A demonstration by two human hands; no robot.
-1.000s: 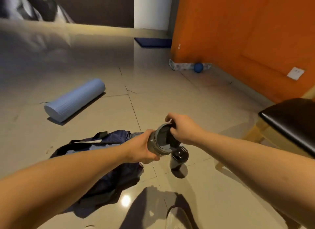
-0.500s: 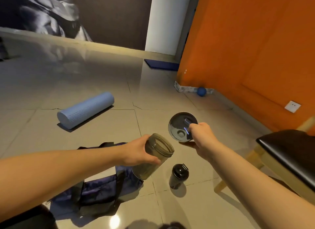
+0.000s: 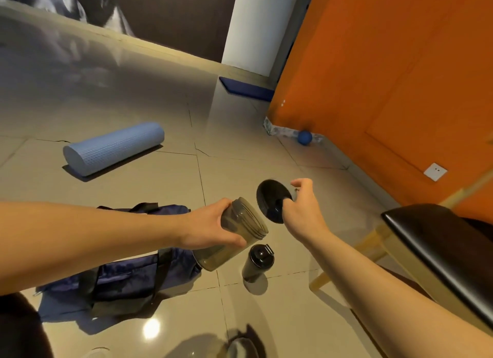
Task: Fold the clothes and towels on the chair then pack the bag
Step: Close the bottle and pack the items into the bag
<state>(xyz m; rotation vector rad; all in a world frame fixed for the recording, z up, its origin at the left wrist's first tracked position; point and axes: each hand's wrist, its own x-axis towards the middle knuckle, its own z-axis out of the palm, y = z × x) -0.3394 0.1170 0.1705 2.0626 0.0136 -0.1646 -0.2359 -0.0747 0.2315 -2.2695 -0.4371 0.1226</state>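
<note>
Left hand (image 3: 213, 227) gripped a translucent grey jar (image 3: 240, 224), fingers curled round its tilted body, mouth uncapped. Right hand (image 3: 304, 208) pinched the black lid (image 3: 269, 197) just beside the jar's rim. Navy bag (image 3: 128, 275) lay crumpled on the floor below the left forearm. A small black bottle (image 3: 257, 263) stood upright near it. The black-seated chair (image 3: 440, 245) stood at right.

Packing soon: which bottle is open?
The translucent bottle in the left hand; the right hand holds its lid. The black bottle on the floor is capped.
</note>
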